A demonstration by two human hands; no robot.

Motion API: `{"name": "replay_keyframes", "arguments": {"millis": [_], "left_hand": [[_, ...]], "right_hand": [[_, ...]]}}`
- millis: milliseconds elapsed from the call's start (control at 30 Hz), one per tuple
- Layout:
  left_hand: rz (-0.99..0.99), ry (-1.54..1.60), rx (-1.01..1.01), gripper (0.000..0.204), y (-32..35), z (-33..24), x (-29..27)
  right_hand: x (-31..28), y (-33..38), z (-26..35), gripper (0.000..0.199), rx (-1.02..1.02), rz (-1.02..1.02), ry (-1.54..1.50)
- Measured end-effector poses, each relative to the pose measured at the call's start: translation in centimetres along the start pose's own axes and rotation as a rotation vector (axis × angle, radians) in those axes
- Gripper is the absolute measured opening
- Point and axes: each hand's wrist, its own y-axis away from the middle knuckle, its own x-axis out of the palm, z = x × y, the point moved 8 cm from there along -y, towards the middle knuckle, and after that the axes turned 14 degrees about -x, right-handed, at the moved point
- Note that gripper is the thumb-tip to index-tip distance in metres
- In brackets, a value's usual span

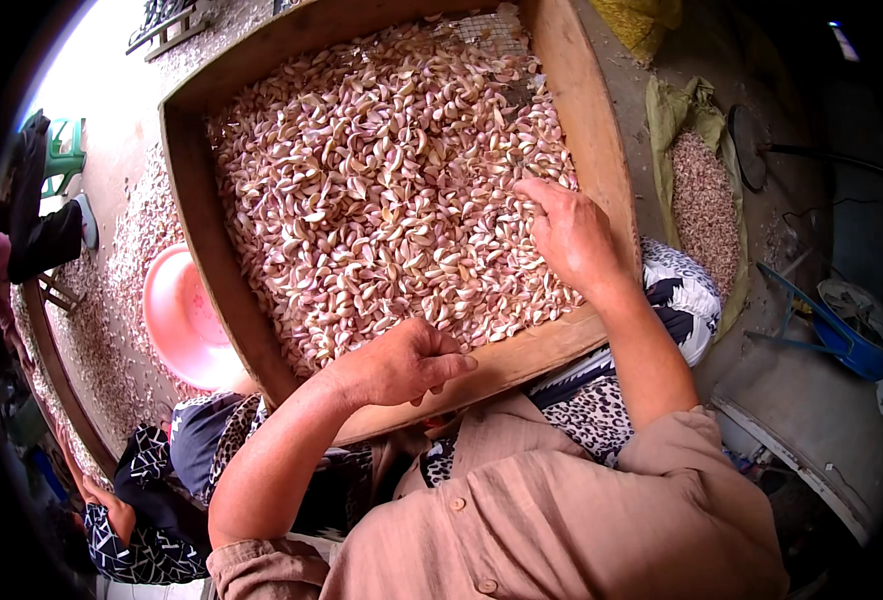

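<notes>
A wooden-framed sieve tray (pixel 609 130) lies across my lap, spread with a thick layer of garlic cloves (pixel 391 200) in white and pinkish skins. My left hand (pixel 413 362) is closed over the near edge of the tray, its fingers curled under. Whatever it may hold is hidden. My right hand (pixel 571 232) is over the cloves at the tray's right side, index finger pointing left and the other fingers bent in. I cannot make out whether a clove is between them. Wire mesh (pixel 491 35) shows through at the far edge.
A pink basin (pixel 183 318) stands left of the tray, among cloves scattered over the floor. An open yellow-green sack (pixel 706 200) of small garlic pieces is at the right, near a blue metal object (pixel 851 335). Another person's arm (pixel 111 510) reaches in at the lower left. A green stool (pixel 64 155) stands farther back.
</notes>
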Motion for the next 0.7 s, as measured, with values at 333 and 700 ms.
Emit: {"name": "replay_keyframes", "arguments": {"millis": [333, 700], "left_hand": [[-0.012, -0.006, -0.025, 0.034, -0.1, 0.4, -0.1], [-0.017, 0.0, 0.003, 0.035, -0.1, 0.3, -0.3]], "right_hand": [[-0.2, 0.2, -1.1, 0.026, 0.195, 0.245, 0.085], [1.0, 0.2, -1.6, 0.024, 0.258, 0.286, 0.04]]}}
